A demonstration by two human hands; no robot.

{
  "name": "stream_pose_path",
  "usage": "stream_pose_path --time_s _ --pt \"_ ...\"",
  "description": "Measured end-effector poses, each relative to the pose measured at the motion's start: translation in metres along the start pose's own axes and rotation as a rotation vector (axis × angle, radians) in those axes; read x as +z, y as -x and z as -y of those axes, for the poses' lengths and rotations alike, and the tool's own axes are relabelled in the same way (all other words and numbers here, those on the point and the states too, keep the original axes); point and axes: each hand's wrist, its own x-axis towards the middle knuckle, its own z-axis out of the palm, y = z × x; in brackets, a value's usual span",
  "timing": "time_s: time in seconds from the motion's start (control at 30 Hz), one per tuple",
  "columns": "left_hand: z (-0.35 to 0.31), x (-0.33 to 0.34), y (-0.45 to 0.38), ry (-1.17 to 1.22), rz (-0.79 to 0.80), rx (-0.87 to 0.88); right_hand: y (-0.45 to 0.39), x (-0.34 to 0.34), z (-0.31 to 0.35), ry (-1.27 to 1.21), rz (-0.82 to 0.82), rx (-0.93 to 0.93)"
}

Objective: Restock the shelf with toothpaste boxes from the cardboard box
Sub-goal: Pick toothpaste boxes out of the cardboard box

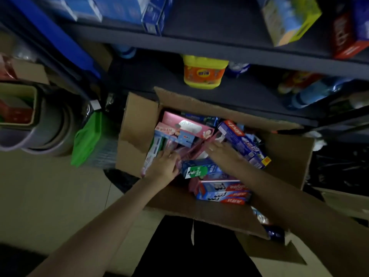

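An open cardboard box point(137, 124) stands on the floor below the dark shelf point(219, 47), full of toothpaste boxes lying in all directions. A long pink toothpaste box point(191, 151) lies slanted in the middle. My left hand point(164, 164) grips its near end with curled fingers. My right hand point(218, 149) reaches in from the right, its fingers lying stretched over the far end. Around them lie a blue toothpaste box point(244, 145), a dark blue and green one point(201, 169), a red and blue pair point(223, 192) and a wide pink box point(188, 126).
On the lower shelf board stand a yellow detergent jug point(202, 71) and blue bottles point(313, 92). Blue boxes point(119, 9), a yellow-green box point(289, 19) and a red box point(347, 37) sit higher up. Stacked grey buckets point(46, 126) and a green bag point(89, 140) are on the left.
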Motion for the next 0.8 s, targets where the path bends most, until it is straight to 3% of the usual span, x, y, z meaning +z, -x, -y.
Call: stream_pose_path --time_s 0.3,0.43,0.53,0.63,0.7,0.8 --pt "0.013 0.01 -0.028 0.162 -0.072 -0.033 -0.064 0.009 -0.013 0.247 0.128 -0.032" --pt "0.016 -0.019 -0.028 0.133 -0.014 0.005 -0.049 -0.018 -0.005 -0.007 0.103 0.03" --pt "0.005 -0.057 -0.032 0.085 0.073 0.049 -0.028 -0.071 -0.002 -0.163 0.004 0.014" --pt "-0.01 -0.104 -0.038 0.118 0.151 0.052 -0.008 -0.131 -0.014 -0.227 0.083 -0.062" --pt "-0.023 -0.143 -0.043 0.219 0.29 0.059 0.015 -0.17 -0.026 -0.34 0.165 -0.057" --pt "-0.05 -0.204 -0.041 0.189 0.491 0.13 0.061 -0.22 -0.041 -0.467 0.174 -0.037"
